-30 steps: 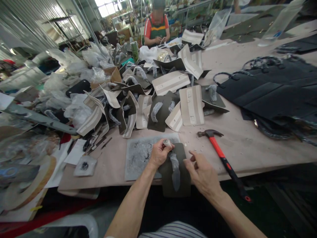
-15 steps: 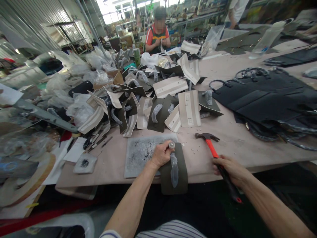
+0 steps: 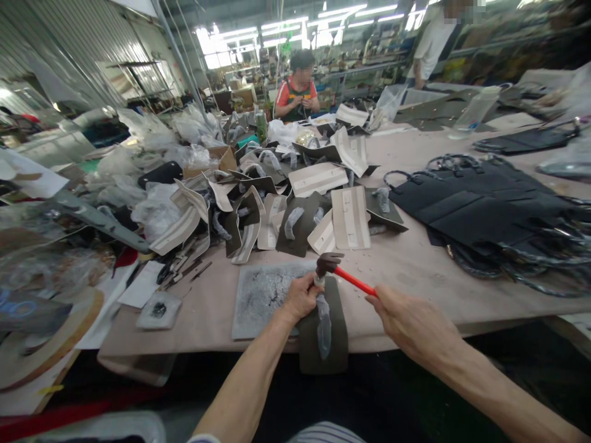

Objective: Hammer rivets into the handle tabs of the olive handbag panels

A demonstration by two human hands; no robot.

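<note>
My left hand [image 3: 302, 297] is closed around a short upright metal punch [image 3: 319, 280], held at the far end of a dark olive panel [image 3: 338, 320]. A plastic-wrapped handle [image 3: 324, 329] runs down the middle of that panel, whose near end hangs over the table edge. Under the panel's left side lies a worn grey slab [image 3: 258, 298]. My right hand [image 3: 401, 314] grips a claw hammer [image 3: 351, 280] with a red and black handle. The hammer's head is at the top of the punch; whether they touch I cannot tell.
Beyond the slab, similar panels [image 3: 323, 178] with wrapped handles lie heaped. Black bag pieces [image 3: 480, 209] are stacked at right. Thin tools [image 3: 184, 267] and a small clear tray [image 3: 158, 307] lie at left. Across the table sits a person [image 3: 295, 92]; another person [image 3: 429, 46] stands at far right.
My right hand has swung the hammer left, from beside the panel to over the punch. My left hand still holds the punch in place. The camera view has tilted up slightly.
</note>
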